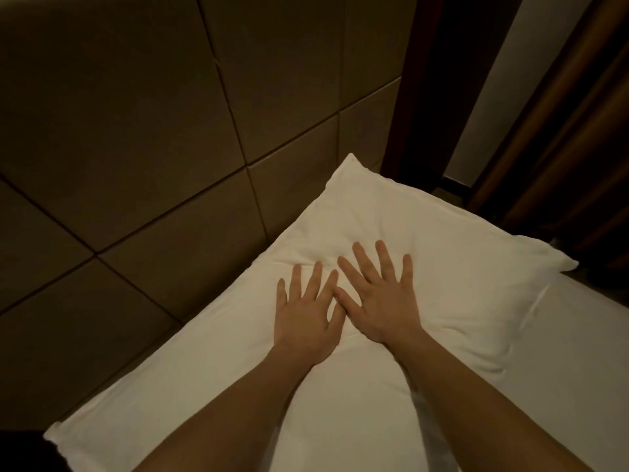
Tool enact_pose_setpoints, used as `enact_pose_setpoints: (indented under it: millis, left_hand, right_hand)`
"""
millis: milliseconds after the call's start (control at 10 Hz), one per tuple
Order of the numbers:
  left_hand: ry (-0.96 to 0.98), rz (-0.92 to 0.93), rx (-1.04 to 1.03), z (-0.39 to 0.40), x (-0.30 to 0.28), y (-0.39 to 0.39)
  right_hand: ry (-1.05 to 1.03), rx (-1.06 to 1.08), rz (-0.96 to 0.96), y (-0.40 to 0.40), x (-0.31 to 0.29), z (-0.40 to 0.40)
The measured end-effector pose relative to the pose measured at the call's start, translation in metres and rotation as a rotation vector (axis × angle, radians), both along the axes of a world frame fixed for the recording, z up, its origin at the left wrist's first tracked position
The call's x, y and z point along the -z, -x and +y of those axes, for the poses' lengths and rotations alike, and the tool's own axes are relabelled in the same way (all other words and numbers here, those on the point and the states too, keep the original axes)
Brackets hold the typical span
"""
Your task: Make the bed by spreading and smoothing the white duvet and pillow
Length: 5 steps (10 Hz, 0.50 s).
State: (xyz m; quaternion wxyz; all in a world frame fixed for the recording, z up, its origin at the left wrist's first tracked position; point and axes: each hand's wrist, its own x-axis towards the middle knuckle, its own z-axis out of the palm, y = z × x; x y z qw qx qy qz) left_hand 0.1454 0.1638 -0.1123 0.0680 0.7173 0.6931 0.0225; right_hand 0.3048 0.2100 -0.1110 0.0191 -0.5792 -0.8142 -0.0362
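Two bare forearms reach in from the bottom of the view, nearest the camera, and end in two hands laid flat on a white pillow [391, 240]. The left hand [306, 315] and the right hand [381, 301] lie side by side near the pillow's middle, fingers straight and spread, the inner fingers of the two touching or nearly so. Neither hand's grip closes on anything; both palms press down on the fabric, which dimples and creases a little just beyond the fingertips.

The pillow lies at the head of the bed, its long edge against a padded headboard [136, 148] of dark square panels. Its far corner points toward a dark wooden frame [405, 114] and brown curtains [561, 148] at the upper right. A flat white bed surface [578, 352] shows to the right of the pillow; whether this is the duvet or a sheet I cannot tell.

The step in hand looks like smoothing the pillow. The next move likely calls for sweeping both palms outward toward the pillow's ends to flatten the creases.

Counted: one pillow, two hands, one headboard. No duvet can be clearly made out.
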Motion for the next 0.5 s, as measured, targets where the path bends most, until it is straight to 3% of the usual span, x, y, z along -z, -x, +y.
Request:
enact_pose_setpoints:
  millis: [200, 400, 500]
  left_hand:
    - [-0.004, 0.003, 0.011, 0.002, 0.021, 0.0]
    - [0.157, -0.104, 0.055, -0.003, -0.013, 0.003]
    - [0.457, -0.71, -0.166, -0.009, -0.087, 0.016]
  right_hand:
    - [0.068, 0.109, -0.01, -0.017, 0.017, 0.006]
    - [0.281, 0.321, -0.054, -0.053, -0.014, 0.006]
    - [0.518, 0.401, 0.305, -0.064, -0.078, -0.011]
